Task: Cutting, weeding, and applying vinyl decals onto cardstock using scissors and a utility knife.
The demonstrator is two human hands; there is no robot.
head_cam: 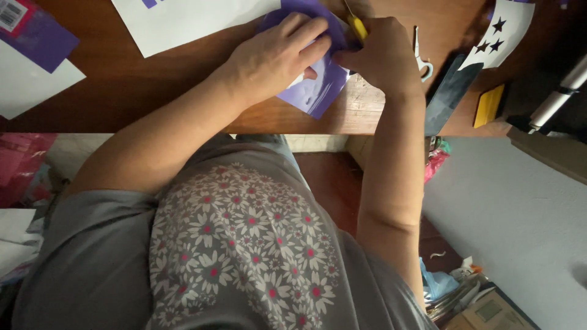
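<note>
I look down over my own chest, in a grey shirt [238,244] printed with white daisies, to a brown wooden table [153,91]. Both my bare hands meet at the far edge of the view over a purple sheet [318,91] that lies flat on the wood.

My left hand [275,55] rests palm down on the sheet, fingers spread loosely and pressing it to the table; it grips nothing. My right hand [382,55] is curled into a closed grip around a slim tool with a yellow handle [358,27], whose tip sits on the purple sheet just beside my left fingertips. The exact kind of tool is too hidden to tell.

Just to the right of my right hand lie small scissors [420,58] with pale handles, flat on the table. Further right sits a white sheet with dark star shapes [501,27], and below it a yellow scraper [489,105] beside a dark flat strip [449,91]. A large white sheet [183,21] lies beyond my left hand, and another purple and white sheet [30,55] sits at the far left.
</note>
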